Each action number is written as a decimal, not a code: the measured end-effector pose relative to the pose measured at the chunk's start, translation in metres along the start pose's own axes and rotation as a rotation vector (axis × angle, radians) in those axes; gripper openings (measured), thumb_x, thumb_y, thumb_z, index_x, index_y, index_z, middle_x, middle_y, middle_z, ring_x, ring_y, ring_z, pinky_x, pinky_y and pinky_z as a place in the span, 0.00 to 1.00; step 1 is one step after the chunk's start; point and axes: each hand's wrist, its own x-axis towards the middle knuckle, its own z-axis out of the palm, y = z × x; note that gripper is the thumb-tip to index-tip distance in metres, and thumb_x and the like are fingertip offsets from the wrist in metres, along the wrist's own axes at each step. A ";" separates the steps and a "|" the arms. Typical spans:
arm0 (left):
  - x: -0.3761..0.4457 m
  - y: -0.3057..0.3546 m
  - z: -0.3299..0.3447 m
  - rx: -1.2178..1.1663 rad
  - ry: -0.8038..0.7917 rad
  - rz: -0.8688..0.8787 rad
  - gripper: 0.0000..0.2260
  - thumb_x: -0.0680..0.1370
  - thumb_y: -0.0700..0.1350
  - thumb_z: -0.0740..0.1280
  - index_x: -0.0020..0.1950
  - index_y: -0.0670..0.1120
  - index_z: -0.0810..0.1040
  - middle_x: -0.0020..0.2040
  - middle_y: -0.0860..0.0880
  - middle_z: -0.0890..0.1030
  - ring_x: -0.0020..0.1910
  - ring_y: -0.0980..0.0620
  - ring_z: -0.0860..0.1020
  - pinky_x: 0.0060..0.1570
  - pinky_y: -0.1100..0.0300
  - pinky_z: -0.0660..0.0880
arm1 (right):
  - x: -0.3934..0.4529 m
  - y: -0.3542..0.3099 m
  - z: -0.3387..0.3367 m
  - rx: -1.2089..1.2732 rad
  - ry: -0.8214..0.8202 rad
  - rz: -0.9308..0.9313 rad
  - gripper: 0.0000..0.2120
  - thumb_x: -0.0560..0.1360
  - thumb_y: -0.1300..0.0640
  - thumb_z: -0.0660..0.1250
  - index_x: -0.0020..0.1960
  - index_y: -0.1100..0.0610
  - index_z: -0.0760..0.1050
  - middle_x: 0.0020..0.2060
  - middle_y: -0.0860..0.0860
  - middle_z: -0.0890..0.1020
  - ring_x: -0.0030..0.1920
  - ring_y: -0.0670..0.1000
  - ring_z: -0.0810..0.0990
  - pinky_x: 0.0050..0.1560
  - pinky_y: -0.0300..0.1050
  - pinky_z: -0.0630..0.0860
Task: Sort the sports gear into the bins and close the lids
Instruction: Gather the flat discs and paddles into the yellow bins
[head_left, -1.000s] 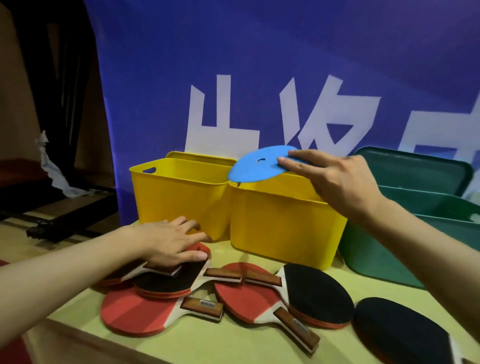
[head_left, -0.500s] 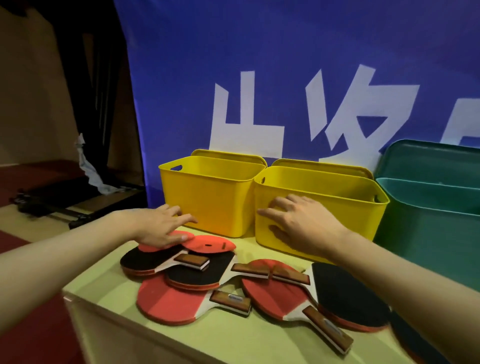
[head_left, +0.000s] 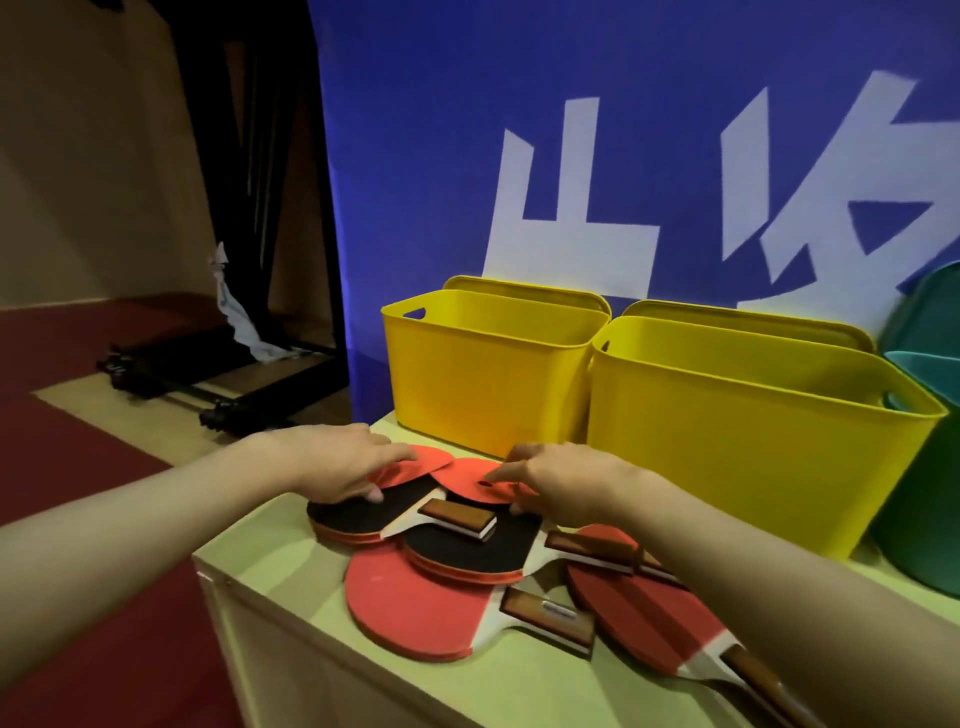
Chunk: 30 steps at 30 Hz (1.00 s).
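— Pinching is being done where? The right hand (head_left: 566, 480) is being closed on a red disc (head_left: 467, 480) atop the paddles (head_left: 415, 608).

— The left hand (head_left: 337, 462) is being spread flat on another disc (head_left: 415, 462); edges are best being lifted singly toward the yellow bins (head_left: 488, 374).

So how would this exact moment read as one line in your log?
left hand: on red disc | right hand: pinching second red disc | paddles: on table | yellow bins: open
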 end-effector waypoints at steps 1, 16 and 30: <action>0.002 -0.003 0.001 -0.044 -0.004 0.007 0.30 0.83 0.57 0.65 0.82 0.59 0.55 0.72 0.51 0.72 0.67 0.50 0.69 0.63 0.53 0.71 | 0.002 0.005 0.003 0.037 -0.005 -0.011 0.25 0.82 0.43 0.64 0.78 0.40 0.64 0.69 0.51 0.72 0.63 0.58 0.78 0.57 0.55 0.79; 0.028 -0.030 0.002 -0.301 -0.043 0.007 0.33 0.80 0.58 0.70 0.80 0.63 0.58 0.62 0.60 0.71 0.63 0.57 0.66 0.64 0.59 0.68 | 0.033 -0.008 0.014 0.317 -0.050 -0.046 0.29 0.82 0.37 0.59 0.81 0.42 0.58 0.74 0.50 0.72 0.70 0.53 0.69 0.71 0.46 0.60; 0.005 -0.018 -0.020 -0.176 0.186 0.058 0.37 0.75 0.70 0.68 0.78 0.62 0.55 0.63 0.58 0.67 0.63 0.56 0.63 0.64 0.52 0.71 | 0.007 -0.007 0.009 0.149 0.056 0.130 0.26 0.85 0.39 0.52 0.81 0.38 0.52 0.64 0.55 0.71 0.65 0.58 0.65 0.64 0.60 0.68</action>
